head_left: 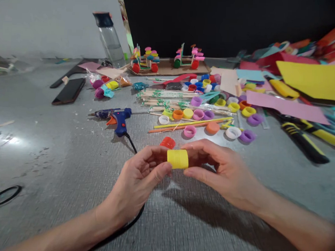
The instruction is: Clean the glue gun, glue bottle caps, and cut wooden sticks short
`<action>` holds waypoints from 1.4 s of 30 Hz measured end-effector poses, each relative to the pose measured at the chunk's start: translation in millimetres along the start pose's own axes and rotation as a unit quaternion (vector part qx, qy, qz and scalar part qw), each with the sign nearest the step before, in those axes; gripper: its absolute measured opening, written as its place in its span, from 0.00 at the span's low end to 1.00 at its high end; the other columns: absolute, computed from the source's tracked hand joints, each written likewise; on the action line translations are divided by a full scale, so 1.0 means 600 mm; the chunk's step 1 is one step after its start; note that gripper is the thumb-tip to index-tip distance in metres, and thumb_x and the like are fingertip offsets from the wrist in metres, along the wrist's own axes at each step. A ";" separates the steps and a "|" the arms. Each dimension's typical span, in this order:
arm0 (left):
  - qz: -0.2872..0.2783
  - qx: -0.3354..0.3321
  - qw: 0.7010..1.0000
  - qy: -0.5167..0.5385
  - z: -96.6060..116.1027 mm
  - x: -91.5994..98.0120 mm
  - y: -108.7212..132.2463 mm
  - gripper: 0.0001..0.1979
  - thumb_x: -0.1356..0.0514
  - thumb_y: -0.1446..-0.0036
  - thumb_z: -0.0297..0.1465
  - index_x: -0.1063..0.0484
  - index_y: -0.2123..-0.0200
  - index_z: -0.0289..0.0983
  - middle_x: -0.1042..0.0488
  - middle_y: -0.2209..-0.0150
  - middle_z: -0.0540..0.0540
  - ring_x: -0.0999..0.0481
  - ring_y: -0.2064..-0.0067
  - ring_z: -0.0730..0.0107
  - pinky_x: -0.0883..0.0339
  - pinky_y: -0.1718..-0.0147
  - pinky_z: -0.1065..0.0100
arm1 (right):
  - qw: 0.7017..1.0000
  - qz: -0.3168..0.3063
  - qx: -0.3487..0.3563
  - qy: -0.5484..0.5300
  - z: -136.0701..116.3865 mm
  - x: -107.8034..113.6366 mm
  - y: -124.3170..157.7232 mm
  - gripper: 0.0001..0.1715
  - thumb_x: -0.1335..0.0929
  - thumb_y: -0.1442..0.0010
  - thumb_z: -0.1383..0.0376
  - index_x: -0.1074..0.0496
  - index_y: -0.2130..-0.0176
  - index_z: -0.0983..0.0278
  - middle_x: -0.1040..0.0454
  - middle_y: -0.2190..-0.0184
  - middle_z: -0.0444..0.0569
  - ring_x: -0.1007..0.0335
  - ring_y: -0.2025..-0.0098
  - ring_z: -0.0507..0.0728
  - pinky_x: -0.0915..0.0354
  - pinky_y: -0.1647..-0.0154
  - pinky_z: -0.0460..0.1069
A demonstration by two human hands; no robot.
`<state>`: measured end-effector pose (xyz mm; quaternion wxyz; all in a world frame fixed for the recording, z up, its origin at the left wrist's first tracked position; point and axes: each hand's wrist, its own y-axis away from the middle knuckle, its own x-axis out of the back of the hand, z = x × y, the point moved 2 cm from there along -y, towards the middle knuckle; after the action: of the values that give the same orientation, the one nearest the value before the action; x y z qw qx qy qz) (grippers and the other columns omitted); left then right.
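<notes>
Between both hands, just above the table, is a yellow cylinder that looks like two bottle caps put end to end. My left hand grips its left end, thumb in front and fingers behind. At the other end, the thumb and fingers of my right hand close on its right side. Right behind the hands lies a red cap piece. A blue glue gun rests on its side farther left, its black cord running under my left arm.
Loose bottle caps, wrapped wooden sticks and coloured straws lie beyond the hands. Black-and-yellow tools and paper sheets are on the right. A phone, water bottle and two small toy vehicles stand farther back.
</notes>
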<state>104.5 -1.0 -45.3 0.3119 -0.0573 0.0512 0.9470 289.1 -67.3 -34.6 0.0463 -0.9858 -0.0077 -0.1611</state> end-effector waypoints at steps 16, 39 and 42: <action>-0.013 0.010 0.999 -0.037 0.003 0.004 0.004 0.14 0.36 0.38 0.42 0.24 0.56 0.38 0.23 0.71 0.50 0.27 0.72 0.73 0.34 0.73 0.74 | 0.997 -0.003 -0.040 -0.070 0.000 -0.006 0.000 0.04 0.29 0.37 0.61 0.25 0.63 0.59 0.21 0.66 0.44 0.25 0.67 0.53 0.28 0.67 0.47; -0.002 -0.010 0.998 -0.057 0.002 0.001 -0.001 0.05 0.35 0.38 0.33 0.22 0.62 0.38 0.21 0.68 0.49 0.25 0.69 0.72 0.28 0.67 0.71 | 0.995 0.000 -0.036 -0.094 0.004 -0.009 -0.004 0.05 0.28 0.37 0.63 0.24 0.59 0.57 0.22 0.67 0.41 0.26 0.68 0.51 0.28 0.67 0.46; -0.014 -0.006 0.998 -0.056 0.001 0.000 0.000 0.07 0.36 0.36 0.34 0.22 0.56 0.39 0.21 0.65 0.49 0.24 0.65 0.72 0.28 0.65 0.72 | 0.995 0.004 -0.044 -0.086 0.005 -0.008 -0.006 0.06 0.28 0.38 0.61 0.24 0.59 0.58 0.23 0.68 0.42 0.27 0.69 0.51 0.30 0.70 0.47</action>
<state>104.2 -1.1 -44.9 0.3267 -0.0064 0.0273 0.9447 285.3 -63.5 -38.9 0.0026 -0.9971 -0.0003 -0.0761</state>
